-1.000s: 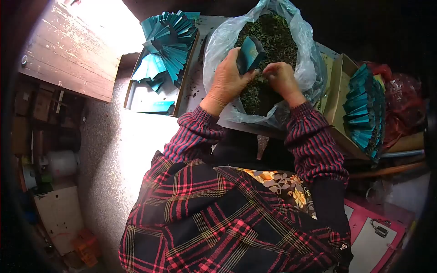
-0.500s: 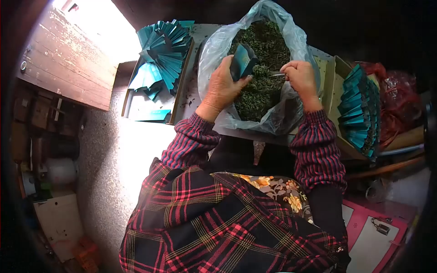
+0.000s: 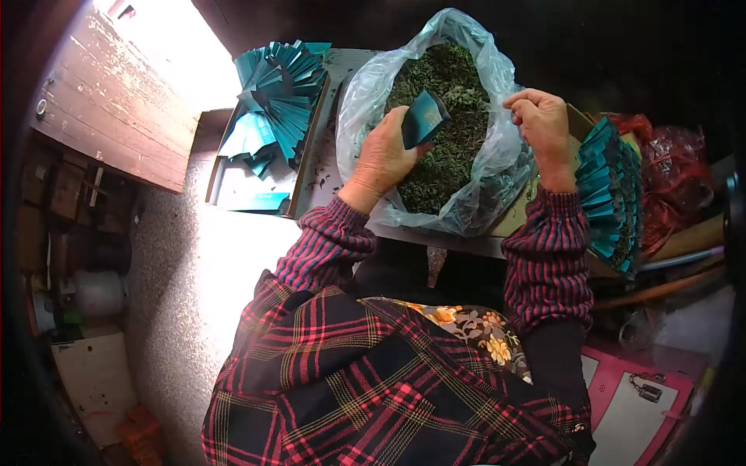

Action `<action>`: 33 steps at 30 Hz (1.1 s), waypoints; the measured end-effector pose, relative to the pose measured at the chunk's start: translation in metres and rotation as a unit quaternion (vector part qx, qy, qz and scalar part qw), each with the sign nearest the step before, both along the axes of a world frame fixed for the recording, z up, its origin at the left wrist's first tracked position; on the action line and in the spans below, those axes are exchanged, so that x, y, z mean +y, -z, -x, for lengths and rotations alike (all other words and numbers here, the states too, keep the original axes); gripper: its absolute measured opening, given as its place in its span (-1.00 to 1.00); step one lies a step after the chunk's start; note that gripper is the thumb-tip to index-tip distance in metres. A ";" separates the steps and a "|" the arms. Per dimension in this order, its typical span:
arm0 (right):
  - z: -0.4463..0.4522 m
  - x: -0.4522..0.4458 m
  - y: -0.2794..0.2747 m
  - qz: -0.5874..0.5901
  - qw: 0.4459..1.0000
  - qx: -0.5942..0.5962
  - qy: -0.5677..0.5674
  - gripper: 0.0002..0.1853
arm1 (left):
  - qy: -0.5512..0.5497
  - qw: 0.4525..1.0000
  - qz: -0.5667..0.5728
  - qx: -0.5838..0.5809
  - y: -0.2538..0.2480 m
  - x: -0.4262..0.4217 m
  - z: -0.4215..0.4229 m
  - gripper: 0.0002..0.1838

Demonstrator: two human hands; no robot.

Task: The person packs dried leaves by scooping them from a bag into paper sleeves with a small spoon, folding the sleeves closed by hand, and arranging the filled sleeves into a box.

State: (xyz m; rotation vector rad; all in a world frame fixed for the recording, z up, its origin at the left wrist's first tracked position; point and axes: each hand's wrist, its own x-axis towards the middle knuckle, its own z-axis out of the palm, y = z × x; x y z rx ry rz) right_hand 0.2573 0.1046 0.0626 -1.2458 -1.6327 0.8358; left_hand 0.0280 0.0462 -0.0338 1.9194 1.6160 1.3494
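My left hand (image 3: 385,159) grips a teal foil pouch (image 3: 425,120), tilted over the clear plastic bag (image 3: 353,116). Dark green dried leaves (image 3: 447,167), like loose tea, fill the bag. My right hand (image 3: 544,128) is at the bag's right rim, thumb and fingers pinched together. The pale spoon seen in it a moment ago hardly shows against the plastic, and its bowl cannot be made out.
To the left, a shallow box (image 3: 301,182) carries fanned teal pouches (image 3: 280,93). More teal pouches (image 3: 610,190), with leaves at their edges, stand in a box at right beside a red plastic bag (image 3: 676,171). A pink case (image 3: 614,380) lies lower right.
My right hand has moved right and slightly up, away from the pouch. The leaf clump at the pouch's mouth is gone from view. My left hand still holds the pouch, turned slightly.
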 end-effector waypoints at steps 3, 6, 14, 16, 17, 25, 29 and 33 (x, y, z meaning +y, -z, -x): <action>0.006 0.000 0.002 -0.045 0.997 -0.060 0.008 -0.82 | 0.001 1.000 -0.006 0.007 0.002 0.001 -0.001 -0.35; 0.007 0.000 0.002 -0.060 0.993 -0.104 0.011 -0.83 | -0.002 1.000 0.000 0.025 0.001 0.000 -0.003 -0.34; 0.025 -0.004 0.008 -0.213 0.950 -0.229 0.010 -0.85 | 0.016 0.999 0.009 0.041 -0.001 -0.001 -0.005 -0.36; 0.032 -0.006 0.011 -0.235 0.939 -0.251 0.003 -0.86 | 0.026 0.999 0.018 0.042 -0.002 -0.001 -0.005 -0.38; 0.036 -0.010 0.011 -0.235 0.939 -0.251 0.003 -0.86 | 0.027 0.999 0.010 0.043 -0.001 -0.001 -0.005 -0.37; 0.055 -0.036 0.007 -0.386 0.865 -0.305 -0.097 -0.87 | 0.015 0.999 0.041 -0.009 -0.009 -0.008 -0.002 -0.30; 0.049 -0.039 -0.003 -0.433 0.850 -0.283 -0.096 -0.87 | 0.014 0.999 0.033 -0.020 -0.009 -0.009 0.000 -0.28; 0.039 -0.037 -0.008 -0.471 0.851 -0.227 0.042 -0.87 | 0.007 1.000 0.013 -0.023 -0.006 -0.009 0.002 -0.29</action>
